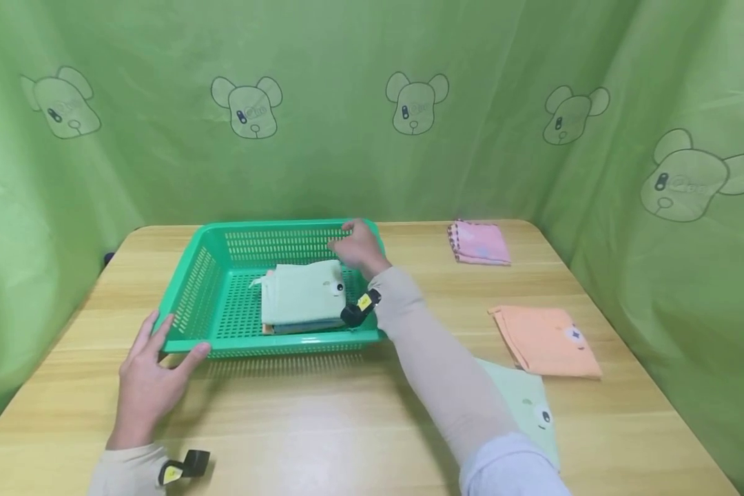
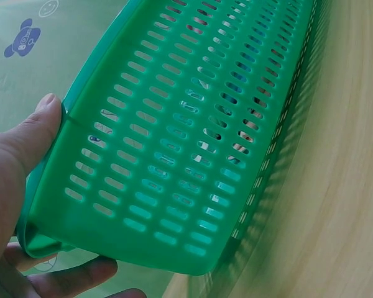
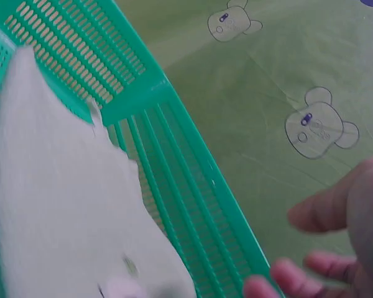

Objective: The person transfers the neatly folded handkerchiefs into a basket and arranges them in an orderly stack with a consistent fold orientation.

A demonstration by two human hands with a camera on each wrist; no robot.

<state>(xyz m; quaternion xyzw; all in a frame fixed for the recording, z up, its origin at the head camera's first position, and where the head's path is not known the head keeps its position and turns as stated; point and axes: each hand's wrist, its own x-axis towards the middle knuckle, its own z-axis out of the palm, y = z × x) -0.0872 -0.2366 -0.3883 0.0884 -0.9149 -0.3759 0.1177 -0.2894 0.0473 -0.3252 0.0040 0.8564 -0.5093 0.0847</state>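
Observation:
A green plastic basket (image 1: 223, 344) with slotted walls stands on the wooden table. Inside lies a stack of folded cloths, topped by a pale green towel (image 1: 304, 293) with an eye design; orange and blue edges peek out below it. My left hand (image 1: 151, 386) grips the basket's near left corner, thumb on the rim and fingers below it, as the left wrist view shows. Over the basket's right side is my right hand (image 1: 361, 249), its thumb and fingers apart and nothing between them in the right wrist view. Whether its fingertips touch the rim I cannot tell.
On the table's right side lie a folded pink cloth (image 1: 480, 242) at the back, an orange towel (image 1: 545, 341) and another pale green towel (image 1: 523, 406), partly hidden by my right arm. Green curtains (image 1: 335, 172) with bear prints surround the table.

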